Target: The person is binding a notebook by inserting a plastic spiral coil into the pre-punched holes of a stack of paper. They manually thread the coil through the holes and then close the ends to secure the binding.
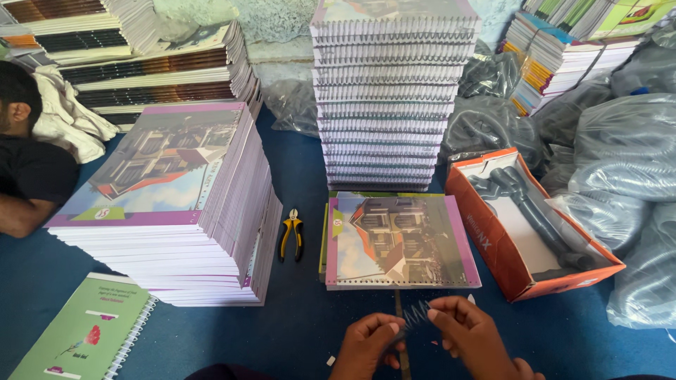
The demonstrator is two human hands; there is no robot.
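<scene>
My left hand (367, 341) and my right hand (470, 336) are low in the middle of the view, and together they pinch a short grey spiral binding coil (415, 314) between the fingertips. Just beyond the coil lies an unbound notebook (399, 241) with a house picture on its purple-edged cover, its punched edge toward me. A thin rod (400, 331) lies on the blue floor under my hands.
A tall stack of unbound notebooks (176, 204) stands at left, with yellow-handled pliers (291, 234) beside it. A stack of spiral-bound notebooks (391, 98) rises behind. An orange box of grey coils (524, 225) sits at right. A person in black (28, 169) is at far left.
</scene>
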